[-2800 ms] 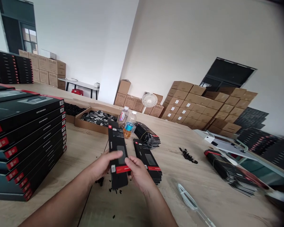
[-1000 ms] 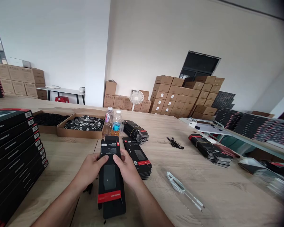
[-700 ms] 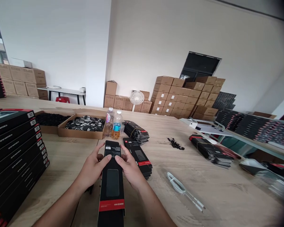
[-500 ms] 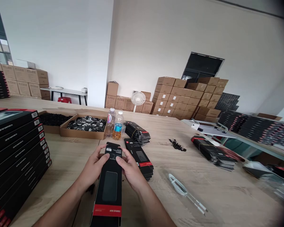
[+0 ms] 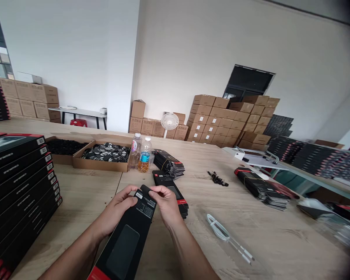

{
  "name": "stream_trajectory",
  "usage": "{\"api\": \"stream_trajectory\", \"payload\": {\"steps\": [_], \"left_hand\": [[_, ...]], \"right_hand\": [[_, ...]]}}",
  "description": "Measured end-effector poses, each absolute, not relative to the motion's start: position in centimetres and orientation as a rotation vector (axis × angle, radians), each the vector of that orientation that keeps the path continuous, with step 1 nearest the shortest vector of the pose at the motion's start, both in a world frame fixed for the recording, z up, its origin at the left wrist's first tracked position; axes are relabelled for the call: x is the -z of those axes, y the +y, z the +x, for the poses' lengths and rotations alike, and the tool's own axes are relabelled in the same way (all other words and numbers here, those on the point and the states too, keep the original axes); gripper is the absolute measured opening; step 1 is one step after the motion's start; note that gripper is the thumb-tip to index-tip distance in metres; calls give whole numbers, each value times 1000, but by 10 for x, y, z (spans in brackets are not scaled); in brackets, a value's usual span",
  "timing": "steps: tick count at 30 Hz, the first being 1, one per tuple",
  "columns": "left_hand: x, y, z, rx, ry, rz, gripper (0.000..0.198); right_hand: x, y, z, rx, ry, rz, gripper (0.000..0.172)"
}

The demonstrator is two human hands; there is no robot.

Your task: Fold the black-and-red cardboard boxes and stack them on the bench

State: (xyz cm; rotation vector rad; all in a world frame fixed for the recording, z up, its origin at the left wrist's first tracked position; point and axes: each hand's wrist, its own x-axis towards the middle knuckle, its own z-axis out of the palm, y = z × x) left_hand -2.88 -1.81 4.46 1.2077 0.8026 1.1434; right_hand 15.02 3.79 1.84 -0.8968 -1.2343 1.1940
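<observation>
A long black carton (image 5: pixel 125 245) with a red band and a printed window shape slants across the front of the table. Its far end is between both hands. My left hand (image 5: pixel 121 202) grips the carton's left edge, thumb on top near the white barcode label. At the far end flap, my right hand (image 5: pixel 165 200) pinches the flap's right side between thumb and fingers. Just beyond the right hand lies a pile of flat black cartons (image 5: pixel 163 179). A coiled white cable (image 5: pixel 218 229) in a clear bag rests to the right.
Stacked black boxes (image 5: pixel 20 194) rise at the left. Open cardboard trays (image 5: pixel 100 166) hold round black pieces. Two plastic bottles (image 5: pixel 145 155) stand beside a banded carton bundle (image 5: pixel 169 163). Small black parts (image 5: pixel 218 179) and another banded bundle (image 5: pixel 259 188) lie to the right.
The carton has turned, its far end swinging right and its near end left. My right hand has shifted from the carton's side to the end flap.
</observation>
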Motion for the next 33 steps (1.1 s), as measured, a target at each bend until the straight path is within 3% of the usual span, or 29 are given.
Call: {"api": "stream_trajectory", "payload": {"steps": [3,7,12,19,26,33], "left_hand": [[-42,-18,-29,-1115,787,1244,23],[-40,-19,-28,-1038,783,1311,27],[-37,-20,-28,-1011,819,1378,37],[-36,-22,-26,-1018,938,1364,60],[-33,-19,-25,-1081,907,1371,60],[-30,-16,-18,-1269,832,1316,44]], "right_hand": [[-20,37,153,-1232,-1218,-876,25],[-22,33,153,-1542,-964,-877,37],[-24,28,155,-1840,-934,-863,36],[-26,28,156,-1668,-1067,-874,33],[-30,26,152,-1631,-1070,-870,32],[-44,15,151,-1702,-1121,-800,44]]}}
